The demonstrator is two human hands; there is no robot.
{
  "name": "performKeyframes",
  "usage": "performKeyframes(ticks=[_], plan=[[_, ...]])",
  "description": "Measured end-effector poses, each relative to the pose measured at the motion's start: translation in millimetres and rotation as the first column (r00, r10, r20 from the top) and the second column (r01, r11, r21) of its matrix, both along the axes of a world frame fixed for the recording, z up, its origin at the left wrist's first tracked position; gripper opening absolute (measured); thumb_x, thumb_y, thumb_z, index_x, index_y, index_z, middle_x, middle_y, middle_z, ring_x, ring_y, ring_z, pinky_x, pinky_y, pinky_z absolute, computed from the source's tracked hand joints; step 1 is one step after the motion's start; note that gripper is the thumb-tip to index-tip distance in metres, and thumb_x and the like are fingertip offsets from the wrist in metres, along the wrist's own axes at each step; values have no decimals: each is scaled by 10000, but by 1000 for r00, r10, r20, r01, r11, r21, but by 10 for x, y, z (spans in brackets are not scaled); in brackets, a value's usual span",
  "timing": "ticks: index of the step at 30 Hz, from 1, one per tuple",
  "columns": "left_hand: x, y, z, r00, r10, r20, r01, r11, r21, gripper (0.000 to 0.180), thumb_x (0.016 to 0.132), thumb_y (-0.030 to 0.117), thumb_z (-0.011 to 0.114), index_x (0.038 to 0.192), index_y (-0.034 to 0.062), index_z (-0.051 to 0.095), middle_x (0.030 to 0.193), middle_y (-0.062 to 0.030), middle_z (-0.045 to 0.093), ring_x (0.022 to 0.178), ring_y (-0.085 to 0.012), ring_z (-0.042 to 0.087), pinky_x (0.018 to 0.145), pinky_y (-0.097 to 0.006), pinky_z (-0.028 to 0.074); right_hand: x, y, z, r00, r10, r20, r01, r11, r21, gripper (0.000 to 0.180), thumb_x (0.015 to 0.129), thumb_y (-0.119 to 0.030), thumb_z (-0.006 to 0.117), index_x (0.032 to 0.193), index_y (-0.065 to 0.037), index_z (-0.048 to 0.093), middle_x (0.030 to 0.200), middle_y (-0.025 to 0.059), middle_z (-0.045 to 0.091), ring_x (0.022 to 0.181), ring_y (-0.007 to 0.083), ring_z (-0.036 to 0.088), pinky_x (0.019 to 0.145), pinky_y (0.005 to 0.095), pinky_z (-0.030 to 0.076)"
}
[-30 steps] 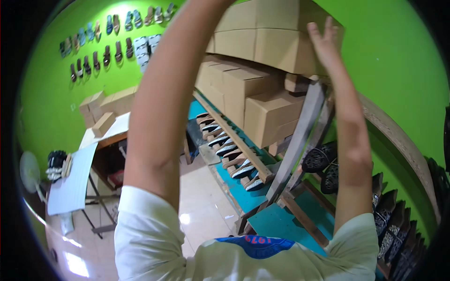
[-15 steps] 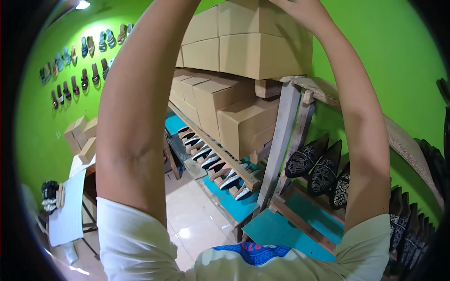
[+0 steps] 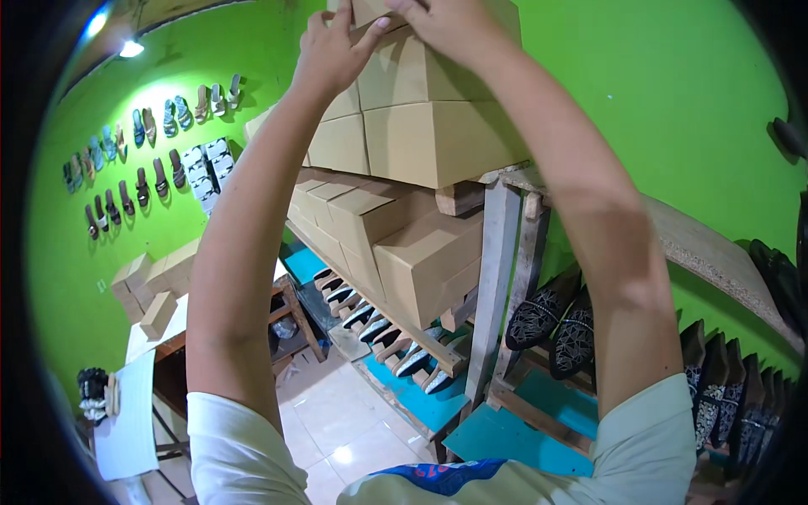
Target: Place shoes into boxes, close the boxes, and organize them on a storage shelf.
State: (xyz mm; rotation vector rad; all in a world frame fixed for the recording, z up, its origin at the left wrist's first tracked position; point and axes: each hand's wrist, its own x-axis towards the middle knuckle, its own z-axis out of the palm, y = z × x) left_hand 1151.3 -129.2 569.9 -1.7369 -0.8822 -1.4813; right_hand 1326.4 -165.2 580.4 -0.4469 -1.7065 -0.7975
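Note:
Both my arms reach up to the top of a stack of plain brown cardboard boxes. My left hand (image 3: 333, 52) grips the near edge of an upper cardboard box (image 3: 368, 12), its thumb along the lower edge and fingers on the side. Close beside it, my right hand (image 3: 446, 27) has its fingers bent at the same box's right side; the top frame edge cuts off part of them. Under this box sit more stacked cardboard boxes (image 3: 402, 135), resting on a wooden shelf.
Lower cardboard boxes (image 3: 438, 261) stand on the rack behind a wooden post (image 3: 497, 252). Shoes (image 3: 391, 341) line the teal shelf (image 3: 421, 396) below. Dark patterned shoes (image 3: 539, 316) hang at right, under a curved board (image 3: 715, 252). Sandals (image 3: 143, 185) hang on the green wall; a table (image 3: 168, 328) holds boxes.
The view has tilted upward, so both hands and the upper box now show. My left hand was out of frame before; only part of my right hand showed at the top edge.

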Motion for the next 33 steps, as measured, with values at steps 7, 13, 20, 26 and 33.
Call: performKeyframes(ticks=[7,13,20,26,33], plan=[[12,34,-75,988,-141,-59,122,960,-251,890,812,611,427,1355,-61,215,1327,-282,322,1232,-349,348,1019,-370,273,-141,-35,-169,975,-195,-111,181,976,-123,415,857,-253,459,1267,-192,456,1358,259,303,1162,484,383,963,449,371],[181,141,-200,981,-178,-73,150,946,-286,918,818,607,421,1372,-61,123,1403,-271,208,1312,-339,236,1062,-354,208,-57,201,-162,973,-123,-193,122,992,-19,410,841,-211,453,1235,-102,478,1286,327,353,1133,484,407,958,457,367],[150,270,-182,947,-321,-28,297,902,-312,948,809,631,414,1365,-78,119,1407,-279,187,1336,-342,163,1071,-366,179,-34,328,-172,981,9,-196,2,998,55,397,839,-214,452,1213,-84,495,1234,349,392,1119,490,412,972,449,352],[218,239,-305,964,-264,16,253,900,-355,1058,756,706,408,1335,-134,128,1386,-337,150,1331,-376,142,1066,-385,204,44,329,-203,982,42,-186,-35,998,43,397,855,-250,444,1232,-133,485,1259,334,377,1166,457,391,989,424,339],[121,341,-352,968,-249,30,242,891,-385,1075,749,738,360,1347,-119,105,1414,-293,127,1348,-350,81,1078,-385,173,-6,372,-247,988,-5,-155,-2,999,-44,457,862,-273,445,1305,-171,397,1330,320,295,1196,509,318,994,455,322]])
